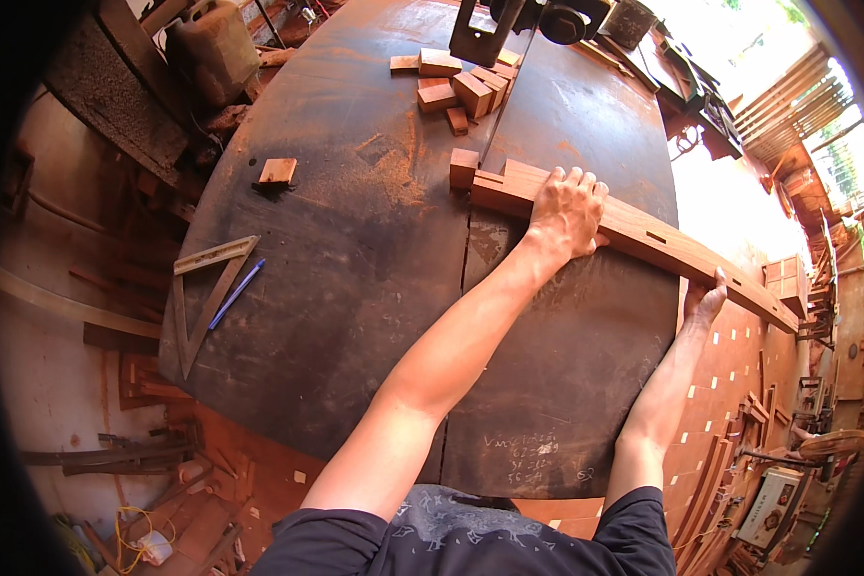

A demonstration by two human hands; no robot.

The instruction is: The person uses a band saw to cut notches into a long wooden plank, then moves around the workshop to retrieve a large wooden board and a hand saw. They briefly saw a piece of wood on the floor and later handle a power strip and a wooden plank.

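Observation:
A long reddish-brown wooden beam with slots cut in its face lies slantwise on the dark saw table, its right end reaching past the table edge. My left hand is wrapped over the beam near its notched left end. Farther right, my right hand grips it from the near side, thumb on the face. The thin upright bandsaw blade meets the beam's left end. A small wood block stands just left of the blade; whether it is fully separate from the beam, I cannot tell.
Several wood offcuts are heaped behind the blade, below the saw's guide. A lone offcut, a triangular set square and a blue pen lie at left. Timber strips lie on the floor at right.

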